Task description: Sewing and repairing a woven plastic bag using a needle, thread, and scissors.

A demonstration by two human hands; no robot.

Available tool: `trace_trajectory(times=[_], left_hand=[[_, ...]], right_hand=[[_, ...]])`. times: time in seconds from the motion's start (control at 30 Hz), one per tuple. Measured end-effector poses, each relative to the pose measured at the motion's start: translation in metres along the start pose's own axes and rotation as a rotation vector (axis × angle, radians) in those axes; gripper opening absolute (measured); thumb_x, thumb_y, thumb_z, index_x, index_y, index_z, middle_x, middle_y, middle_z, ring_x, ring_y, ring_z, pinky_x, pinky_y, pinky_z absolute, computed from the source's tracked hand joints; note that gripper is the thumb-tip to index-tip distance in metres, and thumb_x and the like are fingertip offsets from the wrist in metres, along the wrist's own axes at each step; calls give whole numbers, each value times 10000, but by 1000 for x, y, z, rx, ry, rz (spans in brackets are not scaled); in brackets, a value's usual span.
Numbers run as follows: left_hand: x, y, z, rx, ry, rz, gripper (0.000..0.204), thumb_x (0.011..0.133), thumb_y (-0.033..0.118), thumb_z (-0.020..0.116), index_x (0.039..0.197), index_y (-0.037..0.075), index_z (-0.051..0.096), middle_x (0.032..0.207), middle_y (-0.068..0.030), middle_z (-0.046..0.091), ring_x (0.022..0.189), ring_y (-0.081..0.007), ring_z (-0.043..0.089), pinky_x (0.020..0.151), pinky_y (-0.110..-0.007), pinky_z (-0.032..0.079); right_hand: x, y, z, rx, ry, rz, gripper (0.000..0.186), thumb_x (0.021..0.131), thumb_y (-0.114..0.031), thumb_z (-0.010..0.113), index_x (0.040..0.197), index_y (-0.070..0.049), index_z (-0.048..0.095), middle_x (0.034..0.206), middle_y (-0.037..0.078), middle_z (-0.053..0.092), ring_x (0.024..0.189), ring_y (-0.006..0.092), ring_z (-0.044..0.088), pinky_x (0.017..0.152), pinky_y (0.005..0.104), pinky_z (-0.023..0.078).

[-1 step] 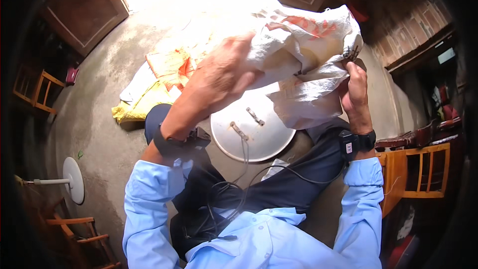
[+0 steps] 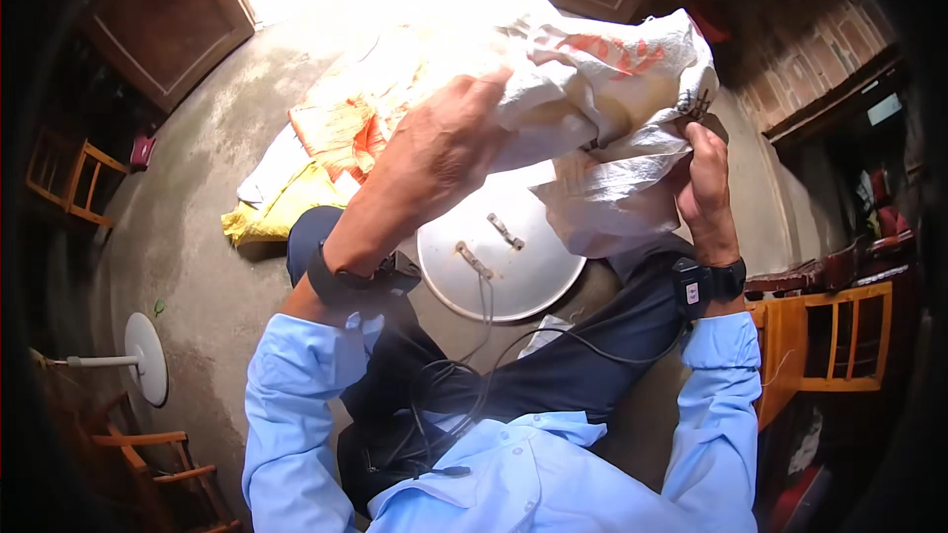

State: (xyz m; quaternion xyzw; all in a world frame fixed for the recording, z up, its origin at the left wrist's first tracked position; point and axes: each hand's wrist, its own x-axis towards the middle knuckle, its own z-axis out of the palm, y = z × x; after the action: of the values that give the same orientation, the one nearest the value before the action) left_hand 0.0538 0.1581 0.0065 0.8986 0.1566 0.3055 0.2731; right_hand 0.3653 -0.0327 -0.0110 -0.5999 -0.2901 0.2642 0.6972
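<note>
Held up in front of me is a white woven sack [image 2: 622, 74] with red print and dark stitching at its right corner. My left hand [image 2: 449, 143] is closed on the sack's left side, its fingertips partly hidden by the cloth and glare. At the right corner, my right hand [image 2: 705, 173] pinches the edge between thumb and fingers. The lower part of the sack hangs in loose folds. Beneath it, between my legs, sits a round white metal lid [image 2: 538, 286] with two small brackets; the sack overlaps its upper right.
Orange [image 2: 341, 133] and yellow sacks [image 2: 281, 205] lie on the concrete floor at left. Dark cables [image 2: 484, 375] cross my lap. A wooden chair [image 2: 844, 336] stands at right, with others at left. A round white base on a pole [image 2: 148, 357] lies at left.
My left hand has shifted slightly up and right against the sack, and its thumb, visible before, is now tucked out of sight. The right hand stays put.
</note>
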Motion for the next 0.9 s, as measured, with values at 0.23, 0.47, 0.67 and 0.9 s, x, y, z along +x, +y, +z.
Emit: trace_trajectory(times=[0.23, 0.47, 0.67, 0.9], left_hand=[[32, -96, -89, -481, -3, -260, 317, 1036, 57, 482, 1264, 4, 697, 1033, -16, 727, 879, -71, 652, 783, -226, 530], [16, -149, -116, -838, 58, -298, 291, 1045, 108, 547, 1265, -19, 687, 1108, -77, 750, 960, -91, 695, 852, -217, 550], [-12, -118, -121, 339, 270, 383, 416, 924, 51, 721, 1322, -31, 638, 1370, -187, 635, 1265, -307, 618, 1086, -394, 475], [15, -124, -102, 241, 248, 361, 432, 964, 39, 717, 1355, -65, 567, 1272, -154, 659, 1153, -209, 664, 966, -318, 554]], right_hand=[[32, -1, -121, -261, 159, -94, 228, 1006, -94, 554, 1135, 20, 703, 988, 54, 733, 837, 144, 713, 771, 296, 585], [27, -1, -165, -771, 185, -151, 231, 976, -106, 597, 1101, 1, 758, 894, -2, 723, 742, 83, 661, 613, 272, 572], [8, -21, -123, -717, -45, 139, 326, 1009, -322, 686, 1047, -7, 760, 840, 26, 716, 720, 98, 666, 623, 260, 556], [18, -38, -55, -135, -165, 65, 429, 964, -277, 708, 1241, 43, 644, 1151, 96, 707, 1001, 183, 701, 940, 381, 604]])
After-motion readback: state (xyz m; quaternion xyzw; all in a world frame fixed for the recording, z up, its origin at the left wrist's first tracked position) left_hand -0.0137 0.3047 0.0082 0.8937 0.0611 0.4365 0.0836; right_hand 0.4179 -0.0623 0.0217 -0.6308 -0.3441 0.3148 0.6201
